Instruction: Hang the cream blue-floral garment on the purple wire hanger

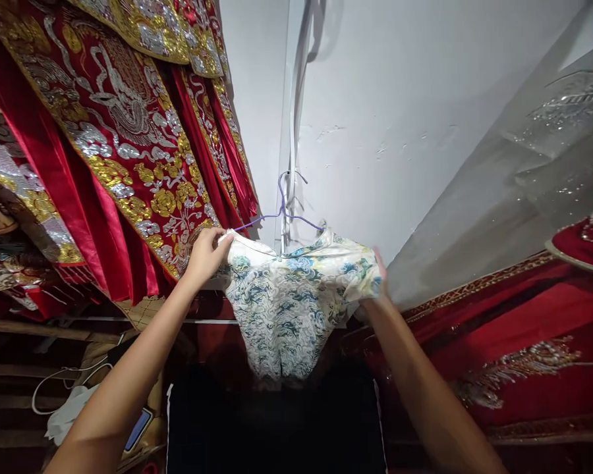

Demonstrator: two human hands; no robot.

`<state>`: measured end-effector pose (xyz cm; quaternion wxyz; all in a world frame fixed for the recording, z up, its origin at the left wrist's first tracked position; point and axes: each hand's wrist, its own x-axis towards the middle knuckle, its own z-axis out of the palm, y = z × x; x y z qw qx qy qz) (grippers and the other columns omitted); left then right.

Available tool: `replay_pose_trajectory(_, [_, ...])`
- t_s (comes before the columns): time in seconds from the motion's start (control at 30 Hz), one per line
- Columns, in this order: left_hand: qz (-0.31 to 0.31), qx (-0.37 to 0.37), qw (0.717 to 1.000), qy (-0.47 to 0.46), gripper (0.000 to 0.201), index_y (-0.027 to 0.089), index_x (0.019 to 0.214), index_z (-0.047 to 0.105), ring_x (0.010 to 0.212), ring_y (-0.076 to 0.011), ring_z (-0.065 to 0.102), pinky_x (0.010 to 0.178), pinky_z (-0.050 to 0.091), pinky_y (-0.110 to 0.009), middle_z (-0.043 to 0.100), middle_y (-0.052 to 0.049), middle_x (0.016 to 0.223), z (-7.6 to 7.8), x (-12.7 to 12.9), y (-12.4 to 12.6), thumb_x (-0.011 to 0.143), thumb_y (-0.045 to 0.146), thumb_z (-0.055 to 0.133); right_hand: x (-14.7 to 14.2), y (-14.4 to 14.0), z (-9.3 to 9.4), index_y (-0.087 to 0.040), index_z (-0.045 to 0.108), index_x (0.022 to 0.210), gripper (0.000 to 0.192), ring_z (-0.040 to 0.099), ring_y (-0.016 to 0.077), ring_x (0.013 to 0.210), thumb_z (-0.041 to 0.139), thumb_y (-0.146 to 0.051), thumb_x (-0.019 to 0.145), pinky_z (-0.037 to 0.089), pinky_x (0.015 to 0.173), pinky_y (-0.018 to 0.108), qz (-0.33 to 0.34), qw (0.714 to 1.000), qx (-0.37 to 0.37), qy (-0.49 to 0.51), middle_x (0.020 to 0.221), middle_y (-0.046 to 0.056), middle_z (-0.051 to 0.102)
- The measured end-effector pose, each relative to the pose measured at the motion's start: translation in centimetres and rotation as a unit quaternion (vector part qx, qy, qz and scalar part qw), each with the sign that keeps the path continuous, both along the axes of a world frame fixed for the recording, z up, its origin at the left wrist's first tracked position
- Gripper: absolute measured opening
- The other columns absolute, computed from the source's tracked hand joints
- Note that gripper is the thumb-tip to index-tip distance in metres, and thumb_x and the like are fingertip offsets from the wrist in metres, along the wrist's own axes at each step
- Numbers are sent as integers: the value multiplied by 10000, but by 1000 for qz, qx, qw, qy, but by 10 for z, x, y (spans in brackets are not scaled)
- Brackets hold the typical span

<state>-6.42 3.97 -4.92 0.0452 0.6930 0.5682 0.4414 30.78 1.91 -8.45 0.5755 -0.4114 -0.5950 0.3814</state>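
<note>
A floral garment (pixel 291 316) is hanging straight in front of the person, stretching between the two hands, its left shoulder lying under the left hand (pixel 210 253) and its right sleeve covering much of the right hand (pixel 381 266). It is showing a pale ground with blue, green and yellowish patterning, and its body is crinkling all over in small puckers while the neckline and sleeve are looking smoother. A thin purple hanger (pixel 282 209) is spreading its arms into the neckline, its hook rising in front of a pale upright pole (pixel 292 118).

The left hand is pinching the shoulder edge, thumb on top and fingers curling around behind. The right hand is touching the outer sleeve from behind; I cannot tell how far it is closing.

Farther out, a red embroidered costume (pixel 128 112) is hanging on the left, glinting gold and silver, while sheer white fabric (pixel 474 197) is draping on the right.
</note>
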Motion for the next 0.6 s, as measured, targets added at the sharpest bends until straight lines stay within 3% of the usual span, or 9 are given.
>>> replay_pose_trajectory(0.07, [-3,-19,1000,-7,329,175,1062,664,941,-227,634,869,471,-327,705,-77,1038,-1,-3,-2,947,441,507,16,-4,-1,-218,686,1134,718,723,350,994,357,-794,861,590,823,477,-22,1000,-15,11,865,104,753])
replay_pose_trajectory(0.17, [-40,-4,999,-21,294,187,1092,652,945,-220,651,863,470,-316,723,-58,1039,11,9,0,961,392,486,24,-7,15,-201,676,1178,589,726,347,979,475,-673,887,583,836,470,-46,997,-29,46,925,114,752])
replay_pose_trajectory(0.27, [-81,23,996,-41,315,195,1166,641,954,-214,653,853,474,-310,722,-55,1069,32,31,5,974,366,460,10,-8,46,-201,654,1236,588,711,337,1025,493,-650,892,572,870,462,-48,997,-6,57,979,112,749])
replay_pose_trajectory(0.37, [-93,34,993,-61,341,198,1198,640,916,-206,646,829,479,-306,719,-47,1048,42,46,10,961,397,496,-9,-20,67,-184,676,1223,761,697,336,1063,295,-764,910,564,881,460,-26,999,-6,47,930,130,749])
replay_pose_trajectory(0.47, [-92,37,990,-97,304,181,1086,670,860,-194,628,792,480,-297,704,-44,965,30,48,10,939,412,540,-18,-37,56,-163,749,1079,870,685,345,1079,193,-808,899,555,908,475,135,990,-31,-39,931,150,755])
replay_pose_trajectory(0.53, [-107,31,984,-142,314,175,1030,669,816,-182,612,752,480,-290,684,-48,915,15,48,7,949,442,525,-23,-44,34,-186,754,1090,711,663,337,1127,323,-730,935,525,974,491,229,961,-23,-152,1065,135,750])
replay_pose_trajectory(0.6, [-132,15,973,-191,353,182,1017,663,799,-177,604,729,482,-289,671,-53,905,1,53,1,959,491,503,-32,-43,8,-223,667,1282,536,588,349,1249,526,-594,921,458,1064,532,194,945,27,-263,1297,128,667])
